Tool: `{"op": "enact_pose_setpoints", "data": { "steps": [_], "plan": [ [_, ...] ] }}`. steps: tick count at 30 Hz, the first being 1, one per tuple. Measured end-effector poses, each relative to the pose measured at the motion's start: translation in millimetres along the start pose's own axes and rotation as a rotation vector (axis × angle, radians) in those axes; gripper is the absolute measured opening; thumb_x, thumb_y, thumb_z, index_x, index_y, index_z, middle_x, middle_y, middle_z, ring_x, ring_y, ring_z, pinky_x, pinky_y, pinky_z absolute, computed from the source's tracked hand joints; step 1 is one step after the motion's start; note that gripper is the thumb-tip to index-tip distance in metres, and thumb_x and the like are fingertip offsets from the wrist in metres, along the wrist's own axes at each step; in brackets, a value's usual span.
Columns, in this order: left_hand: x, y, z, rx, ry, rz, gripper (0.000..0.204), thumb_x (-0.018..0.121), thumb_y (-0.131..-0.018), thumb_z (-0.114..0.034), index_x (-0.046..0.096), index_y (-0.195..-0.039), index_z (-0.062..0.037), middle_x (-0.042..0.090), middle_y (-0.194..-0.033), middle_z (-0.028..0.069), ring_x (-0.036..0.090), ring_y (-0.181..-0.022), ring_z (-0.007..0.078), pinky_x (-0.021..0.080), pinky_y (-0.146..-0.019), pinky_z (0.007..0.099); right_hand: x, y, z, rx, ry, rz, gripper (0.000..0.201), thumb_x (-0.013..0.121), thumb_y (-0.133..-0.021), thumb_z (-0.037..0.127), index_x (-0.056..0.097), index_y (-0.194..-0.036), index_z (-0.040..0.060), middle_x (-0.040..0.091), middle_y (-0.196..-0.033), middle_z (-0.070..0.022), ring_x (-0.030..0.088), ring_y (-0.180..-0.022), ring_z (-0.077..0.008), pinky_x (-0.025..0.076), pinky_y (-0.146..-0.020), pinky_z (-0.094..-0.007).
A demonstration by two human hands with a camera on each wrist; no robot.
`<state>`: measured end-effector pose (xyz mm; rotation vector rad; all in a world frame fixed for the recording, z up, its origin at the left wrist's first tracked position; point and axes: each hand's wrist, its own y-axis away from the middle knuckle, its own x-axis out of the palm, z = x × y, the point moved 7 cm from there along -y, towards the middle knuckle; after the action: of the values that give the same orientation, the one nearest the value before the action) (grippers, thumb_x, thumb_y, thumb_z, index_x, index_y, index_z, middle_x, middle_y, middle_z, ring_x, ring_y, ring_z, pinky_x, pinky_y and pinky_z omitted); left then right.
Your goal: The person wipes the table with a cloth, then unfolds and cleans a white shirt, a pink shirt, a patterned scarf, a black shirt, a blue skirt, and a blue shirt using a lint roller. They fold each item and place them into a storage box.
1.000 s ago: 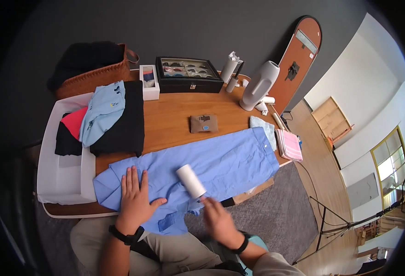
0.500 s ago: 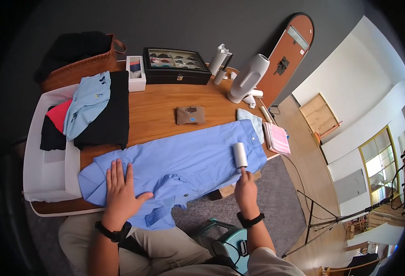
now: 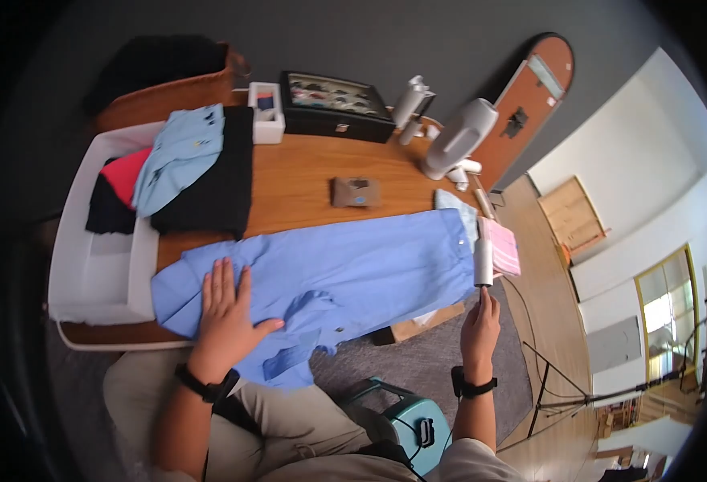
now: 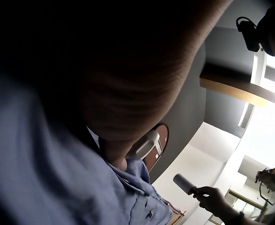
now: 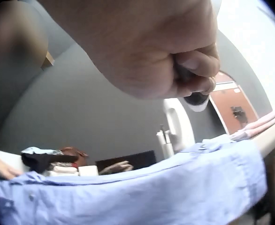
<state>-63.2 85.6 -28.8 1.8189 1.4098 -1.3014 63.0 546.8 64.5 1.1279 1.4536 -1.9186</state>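
Note:
A blue buttoned garment [image 3: 369, 257] lies spread along the front of the wooden table, its lower edge hanging over the front. My left hand [image 3: 229, 325] rests flat on its left part, fingers straight and thumb spread. In my right hand [image 3: 480, 325] I grip the handle of a white lint roller [image 3: 483, 257], which stands at the garment's right end, overlapping the folded pink towel [image 3: 504, 247] in the head view. From the right wrist, my curled fingers [image 5: 198, 63] show above the garment. The left wrist view also has the roller [image 4: 183, 183] raised in the air.
A white bin [image 3: 100, 277] with folded clothes stands at the left. Behind lie a small brown pouch [image 3: 356, 193], a black glasses case [image 3: 337, 112] and a grey-white vase [image 3: 459, 140]. A teal stool [image 3: 418, 430] is below the table, a black tripod [image 3: 542, 390] to the right.
My right hand has carried the lint roller rightwards from the garment's middle to its right end and off its surface. The left hand stays on the garment. The head view has shifted.

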Motion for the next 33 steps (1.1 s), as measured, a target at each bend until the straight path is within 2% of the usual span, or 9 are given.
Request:
{"op": "enact_pose_setpoints", "data": {
  "steps": [2,7,14,19,21,22,29,30,33],
  "plan": [
    [-1.9,-1.1,-2.5,0.033,-0.011,-0.013,0.115,0.079,-0.088,-0.064,0.033,-0.164,0.0085,0.023,-0.171,0.0403,0.017,-0.164,0.0503,0.011,-0.134,0.0594,1.1,15.3,53.1,-0.143,-0.147,0.001,0.046,0.061,-0.099,-0.004,0.06,-0.144,0.0029,0.066,-0.13,-0.0239,0.071,-0.105,-0.0469,0.06,-0.087,-0.0513],
    [-6.0,1.8,8.8,0.002,0.018,0.027,0.12,0.08,-0.087,-0.064,0.029,-0.164,0.0113,0.024,-0.172,0.0379,0.016,-0.166,0.0464,0.014,-0.134,0.0578,14.5,55.0,192.8,-0.348,-0.531,0.276,0.052,0.064,-0.094,-0.01,0.06,-0.145,-0.0003,0.066,-0.129,-0.0258,0.071,-0.106,-0.0457,0.06,-0.088,-0.0482],
    [-29.2,8.9,48.5,-0.086,-0.032,0.16,0.122,0.086,-0.082,-0.059,0.031,-0.163,0.0132,0.025,-0.175,0.0308,0.02,-0.167,0.0393,0.019,-0.134,0.0527,17.0,105.1,301.6,-0.562,-0.677,0.374,0.051,0.065,-0.097,-0.003,0.057,-0.147,-0.0043,0.066,-0.126,-0.0256,0.074,-0.088,-0.0432,0.063,-0.073,-0.0488],
    [-25.3,12.6,48.4,-0.107,-0.038,0.138,0.12,0.088,-0.082,-0.055,0.032,-0.162,0.0147,0.024,-0.176,0.0311,0.019,-0.167,0.0404,0.021,-0.135,0.0504,37.6,111.1,291.5,-0.504,-0.514,0.423,0.049,0.064,-0.098,-0.002,0.057,-0.146,-0.0041,0.066,-0.123,-0.0232,0.073,-0.086,-0.0438,0.062,-0.069,-0.0494],
    [-26.4,10.8,47.9,-0.118,-0.032,0.158,0.12,0.088,-0.082,-0.054,0.032,-0.162,0.0147,0.024,-0.175,0.0311,0.019,-0.166,0.0406,0.021,-0.134,0.0506,47.0,95.7,267.4,-0.369,-0.436,0.412,0.045,0.062,-0.099,-0.003,0.059,-0.144,-0.0033,0.066,-0.122,-0.0234,0.072,-0.083,-0.0443,0.061,-0.068,-0.0493],
    [-27.3,10.4,47.4,-0.123,-0.027,0.156,0.12,0.088,-0.082,-0.054,0.032,-0.162,0.0147,0.024,-0.175,0.0311,0.019,-0.166,0.0406,0.021,-0.134,0.0506,59.7,92.6,251.9,-0.407,-0.439,0.397,0.062,0.063,-0.094,-0.001,0.05,-0.154,-0.0013,0.062,-0.13,-0.0274,0.073,-0.085,-0.0458,0.062,-0.066,-0.0515],
    [-34.8,11.4,47.2,-0.118,-0.019,0.164,0.113,0.087,-0.085,-0.05,0.034,-0.161,0.0152,0.026,-0.175,0.0317,0.023,-0.165,0.0415,0.023,-0.134,0.0501,42.1,52.3,213.7,-0.284,-0.425,0.226,0.044,0.06,-0.102,-0.002,0.055,-0.146,-0.0029,0.062,-0.127,-0.0285,0.069,-0.104,-0.0487,0.059,-0.081,-0.0515],
    [-36.6,11.2,47.3,-0.094,-0.013,0.166,0.109,0.086,-0.087,-0.048,0.035,-0.16,0.0154,0.027,-0.174,0.0322,0.024,-0.165,0.0419,0.024,-0.134,0.0493,35.3,53.3,212.2,-0.231,-0.457,0.204,0.038,0.056,-0.104,-0.003,0.058,-0.142,-0.0034,0.064,-0.124,-0.0269,0.069,-0.108,-0.0451,0.058,-0.088,-0.05],
    [-32.8,9.7,64.1,-0.017,0.052,0.127,0.1,0.086,-0.088,-0.044,0.042,-0.156,0.0157,0.035,-0.17,0.0333,0.031,-0.162,0.0418,0.028,-0.133,0.0471,11.4,74.5,236.0,-0.313,-0.523,0.31,0.037,0.055,-0.104,-0.005,0.058,-0.141,-0.0042,0.063,-0.122,-0.0273,0.067,-0.107,-0.0445,0.058,-0.088,-0.05]
  ]
}}
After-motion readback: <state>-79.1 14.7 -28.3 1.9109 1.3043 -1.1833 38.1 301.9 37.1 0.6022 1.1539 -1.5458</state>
